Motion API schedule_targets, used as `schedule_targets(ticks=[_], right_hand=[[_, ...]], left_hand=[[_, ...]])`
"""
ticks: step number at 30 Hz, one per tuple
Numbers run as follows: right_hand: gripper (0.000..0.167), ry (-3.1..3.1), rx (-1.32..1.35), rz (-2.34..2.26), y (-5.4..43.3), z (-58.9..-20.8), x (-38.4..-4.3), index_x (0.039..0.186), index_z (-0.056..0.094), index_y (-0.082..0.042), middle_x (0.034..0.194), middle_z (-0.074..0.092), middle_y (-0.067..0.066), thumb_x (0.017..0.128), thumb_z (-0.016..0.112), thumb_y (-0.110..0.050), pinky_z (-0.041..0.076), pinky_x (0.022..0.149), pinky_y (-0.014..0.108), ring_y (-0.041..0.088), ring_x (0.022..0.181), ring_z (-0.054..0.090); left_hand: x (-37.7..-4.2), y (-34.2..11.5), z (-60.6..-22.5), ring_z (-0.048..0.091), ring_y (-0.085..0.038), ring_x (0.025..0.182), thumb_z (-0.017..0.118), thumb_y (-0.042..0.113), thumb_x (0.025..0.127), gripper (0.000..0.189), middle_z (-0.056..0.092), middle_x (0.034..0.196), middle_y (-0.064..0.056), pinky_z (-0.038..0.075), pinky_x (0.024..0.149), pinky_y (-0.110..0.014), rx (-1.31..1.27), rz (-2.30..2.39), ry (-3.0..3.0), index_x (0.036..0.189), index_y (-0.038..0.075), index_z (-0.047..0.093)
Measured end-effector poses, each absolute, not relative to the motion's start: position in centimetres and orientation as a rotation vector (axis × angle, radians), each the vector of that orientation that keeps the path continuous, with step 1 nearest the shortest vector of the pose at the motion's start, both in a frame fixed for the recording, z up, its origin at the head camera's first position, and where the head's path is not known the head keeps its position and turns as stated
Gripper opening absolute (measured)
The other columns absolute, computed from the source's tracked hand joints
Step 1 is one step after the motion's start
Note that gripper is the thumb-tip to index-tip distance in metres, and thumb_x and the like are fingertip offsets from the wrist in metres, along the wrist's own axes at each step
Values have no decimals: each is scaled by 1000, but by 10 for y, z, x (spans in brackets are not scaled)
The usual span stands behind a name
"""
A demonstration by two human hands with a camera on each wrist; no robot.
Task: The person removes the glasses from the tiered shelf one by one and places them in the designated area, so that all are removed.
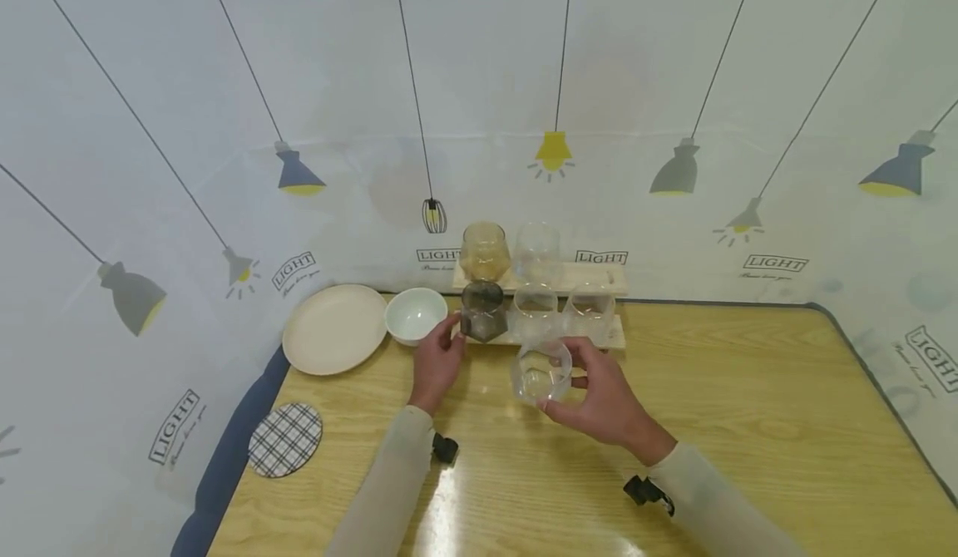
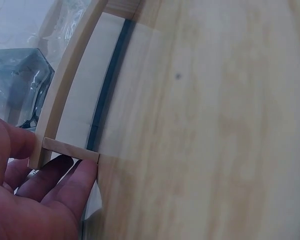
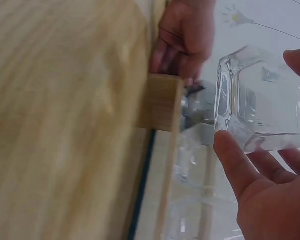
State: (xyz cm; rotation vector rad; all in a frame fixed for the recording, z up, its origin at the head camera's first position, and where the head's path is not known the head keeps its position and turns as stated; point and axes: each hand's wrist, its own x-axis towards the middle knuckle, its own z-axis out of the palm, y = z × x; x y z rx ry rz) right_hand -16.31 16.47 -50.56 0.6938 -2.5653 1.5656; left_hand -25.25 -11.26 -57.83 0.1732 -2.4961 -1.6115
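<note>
My right hand [image 1: 609,399] holds a clear faceted drinking glass [image 1: 540,372] in front of a two-step wooden rack [image 1: 615,334], with thumb and fingers spread around the glass's side. In the right wrist view this glass [image 3: 265,107] is held up off the rack. My left hand [image 1: 437,366] is at the left end of the lower step. Seen from the left wrist, its fingers pinch the end of the wooden rack [image 2: 72,77]. Right beside those fingers, a smoky grey glass [image 1: 483,312] sits on the lower step.
Two clear glasses [image 1: 535,308] share the lower step; an amber glass [image 1: 485,249] and another clear glass [image 1: 537,249] stand on the upper one. To the left are a white bowl [image 1: 416,316], a cream plate [image 1: 334,329] and a checked round coaster [image 1: 285,441]. A printed wall curtain closes the back.
</note>
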Motion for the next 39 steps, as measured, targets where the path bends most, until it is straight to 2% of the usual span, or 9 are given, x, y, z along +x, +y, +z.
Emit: schedule_targets(ticks=[4,13,20,31,35,39], right_hand=[[77,-2615,664,1614,163,-521,-162,142,50,-11,132,63,12,79,94,-22,65,89,30,29,117,69],[82,-2726,606,1708,159,-547,-160,143,48,-4,137,59,19,78,95,-19,65,84,27,36,118,69],[76,-2792,535,1725,159,-555,-159,135,50,-6,135,59,18,77,96,-21,66,83,28,40,124,68],[77,-2839,486,1732,160,-554,-160,132,49,-7,130,59,15,76,98,-25,66,81,29,35,121,68],[89,-2864,466,1704,160,-549,-160,142,47,-6,134,58,13,73,100,-26,66,84,30,35,124,66],[101,-2877,524,1601,162,-541,-161,151,43,-5,141,58,14,74,98,-38,65,90,33,34,128,62]], left_hand=[[-253,-113,-577,67,-30,132,68,18,101,39,66,149,-7,56,110,-45,173,-1608,-2498,140,19,69],[-253,-113,-580,67,-29,131,67,17,100,38,68,145,-9,55,111,-47,130,-1564,-2488,138,15,71],[-254,-113,-578,62,-27,138,68,17,100,40,65,150,-6,51,116,-44,149,-1598,-2497,140,17,70],[-254,-114,-577,66,-29,133,67,16,101,39,65,149,-8,55,112,-44,142,-1596,-2496,139,16,70],[-254,-114,-577,65,-28,134,67,17,101,39,64,150,-8,54,112,-43,155,-1617,-2493,140,17,69],[-254,-114,-577,66,-28,133,68,18,100,39,65,149,-8,55,112,-43,168,-1617,-2499,140,18,70]])
